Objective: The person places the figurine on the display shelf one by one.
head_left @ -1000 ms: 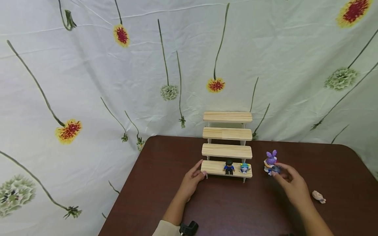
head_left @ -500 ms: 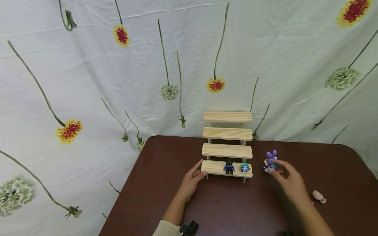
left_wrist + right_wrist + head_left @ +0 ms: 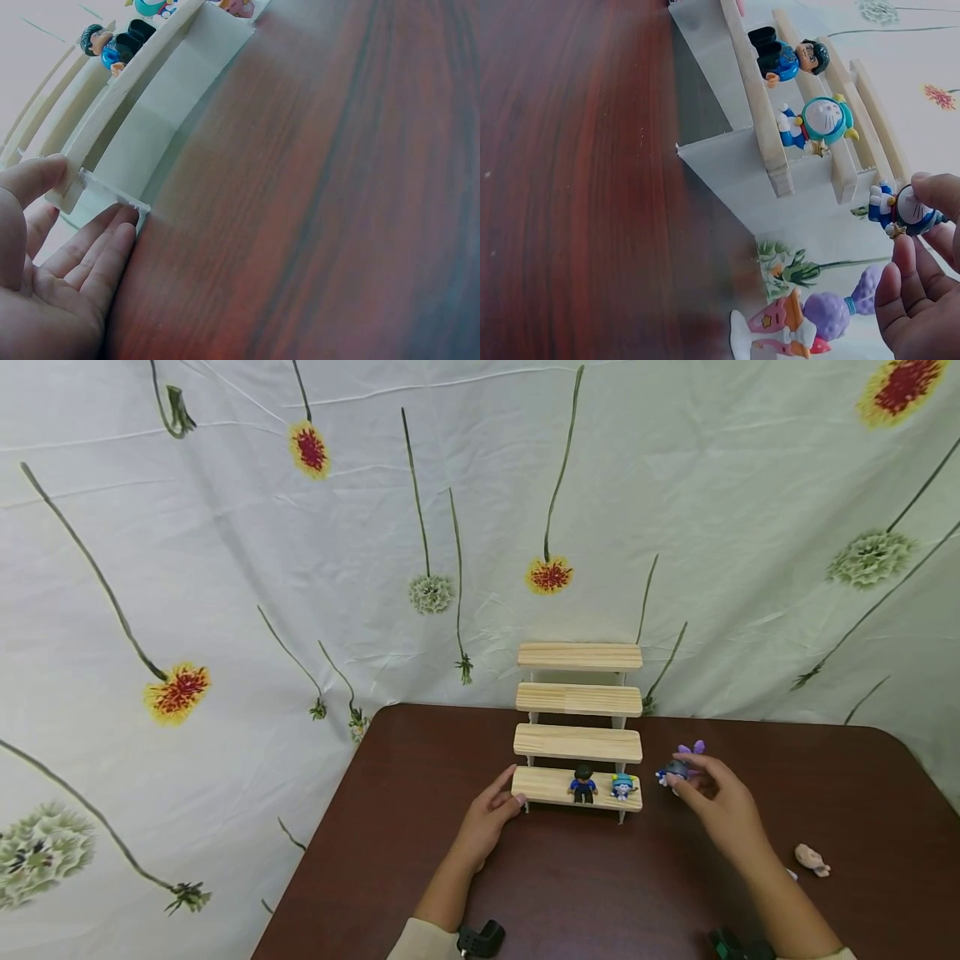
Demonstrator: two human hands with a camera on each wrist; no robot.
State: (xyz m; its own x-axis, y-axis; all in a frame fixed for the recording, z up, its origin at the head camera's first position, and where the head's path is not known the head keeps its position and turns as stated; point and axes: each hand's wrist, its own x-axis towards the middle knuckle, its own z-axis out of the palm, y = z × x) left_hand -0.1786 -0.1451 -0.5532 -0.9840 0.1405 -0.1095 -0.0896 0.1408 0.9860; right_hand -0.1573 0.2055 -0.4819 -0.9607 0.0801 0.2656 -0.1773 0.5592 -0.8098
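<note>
1. The right hand (image 3: 723, 806) pinches the cat (image 3: 908, 207) between its thumb and fingertips, fingers bent in.
2. The cat looks light, hard and smooth, so it may slip; its round head seems a good place to hold.
3. The left hand (image 3: 483, 831) grips the shelf (image 3: 543, 783) by the end beside it.
4. Left of the right hand is a gap, then the shelf's edge. The bunny (image 3: 827, 315) stands just past those fingers, easy to bump.
</note>
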